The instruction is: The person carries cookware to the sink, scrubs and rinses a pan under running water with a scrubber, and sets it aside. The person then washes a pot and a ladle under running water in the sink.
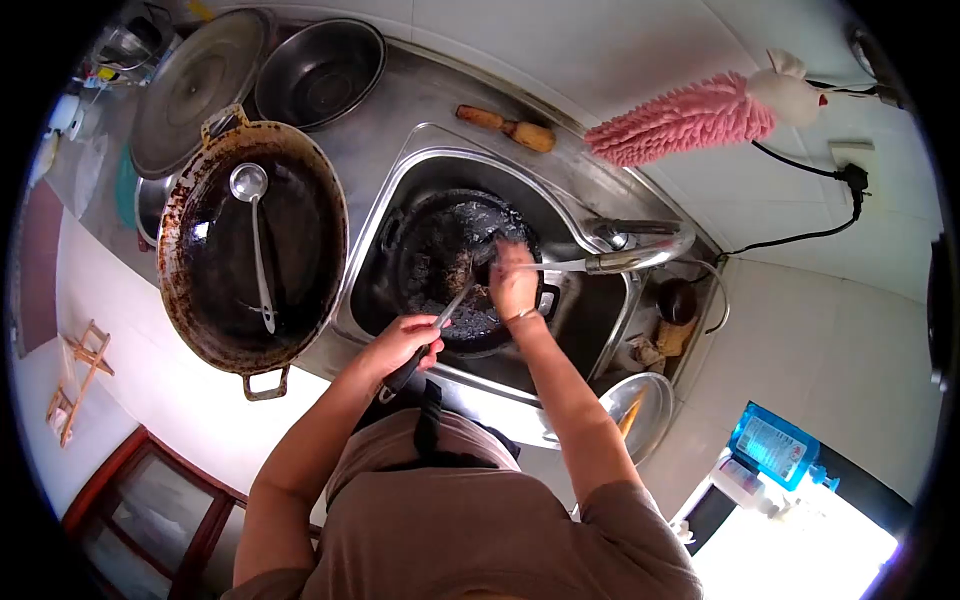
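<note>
In the sink [365,290] lies a dark round pan [460,205] with small side handles and wet, blackened insides. My left hand [402,345] is wrapped round the black handle of a utensil [461,299], whose metal shaft reaches into the pan. Brownish matter shows around its far end. Over the right part of the pan is my right hand [514,280], blurred, beside the stream from the faucet [640,255]. Its fingers and anything in them cannot be made out.
Left of the sink stands a large stained wok [335,240] holding a ladle [262,250]. Behind are a dark basin [320,72] and a big lid [200,90]. A wooden-handled tool [505,128] lies behind the sink; a pink duster [680,120] hangs above. A metal bowl [655,410] stands front right.
</note>
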Demonstrator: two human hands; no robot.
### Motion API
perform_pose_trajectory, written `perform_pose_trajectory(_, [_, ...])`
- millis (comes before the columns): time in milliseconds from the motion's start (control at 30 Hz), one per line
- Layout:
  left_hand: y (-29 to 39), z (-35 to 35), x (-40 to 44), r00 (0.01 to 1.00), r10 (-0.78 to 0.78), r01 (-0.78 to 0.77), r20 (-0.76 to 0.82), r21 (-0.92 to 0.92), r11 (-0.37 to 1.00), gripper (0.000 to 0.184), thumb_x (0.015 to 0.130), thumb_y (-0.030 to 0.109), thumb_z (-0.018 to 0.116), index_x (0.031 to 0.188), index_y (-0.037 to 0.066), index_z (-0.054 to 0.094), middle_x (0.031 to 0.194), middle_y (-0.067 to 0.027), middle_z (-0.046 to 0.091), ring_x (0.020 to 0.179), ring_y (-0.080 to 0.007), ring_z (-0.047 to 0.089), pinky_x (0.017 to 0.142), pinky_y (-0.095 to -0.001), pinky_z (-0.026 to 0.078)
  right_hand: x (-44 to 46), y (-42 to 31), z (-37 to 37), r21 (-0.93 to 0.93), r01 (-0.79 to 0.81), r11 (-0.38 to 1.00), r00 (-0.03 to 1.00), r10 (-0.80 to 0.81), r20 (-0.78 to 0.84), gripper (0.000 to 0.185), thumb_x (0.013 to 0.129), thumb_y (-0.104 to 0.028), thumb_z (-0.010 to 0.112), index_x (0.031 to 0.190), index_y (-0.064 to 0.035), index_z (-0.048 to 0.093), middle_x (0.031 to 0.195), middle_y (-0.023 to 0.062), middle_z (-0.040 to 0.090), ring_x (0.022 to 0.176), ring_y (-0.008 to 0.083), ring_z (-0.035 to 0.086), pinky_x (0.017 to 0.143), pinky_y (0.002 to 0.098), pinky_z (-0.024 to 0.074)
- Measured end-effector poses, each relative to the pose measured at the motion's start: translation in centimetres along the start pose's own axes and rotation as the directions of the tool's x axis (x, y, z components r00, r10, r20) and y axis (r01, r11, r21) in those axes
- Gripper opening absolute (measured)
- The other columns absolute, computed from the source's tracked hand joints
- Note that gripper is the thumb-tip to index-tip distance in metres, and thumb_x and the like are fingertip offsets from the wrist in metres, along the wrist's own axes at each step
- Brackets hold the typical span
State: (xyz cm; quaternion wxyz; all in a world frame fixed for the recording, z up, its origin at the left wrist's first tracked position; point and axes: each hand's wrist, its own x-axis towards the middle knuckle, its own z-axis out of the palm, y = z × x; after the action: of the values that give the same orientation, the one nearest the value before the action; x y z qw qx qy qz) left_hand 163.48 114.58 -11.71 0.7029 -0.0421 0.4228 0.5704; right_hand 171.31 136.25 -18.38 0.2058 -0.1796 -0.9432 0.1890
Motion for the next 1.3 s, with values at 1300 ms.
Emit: perform_pose_trajectory(1300, [-1.0,1.2,0.2,0.86,0.506,-0.012,0.071,0.993,-0.119,0.039,0.075,0.006,0.051,0.113,0.003,0.049,0.088,-0.0175,0.056,0.073,-0.035,0.058,0.064,-0.0431,0.046,-1.1,4.0,-1.1,-0.107,-0.242,0.964,0.887,0.264,0.379,0.03,0.069,-0.006,0.053,0.098,-0.0081,0.058,0.09,0.0161,0.058,0.085,0.0349,0.055,0.074,0.0411,0.0457])
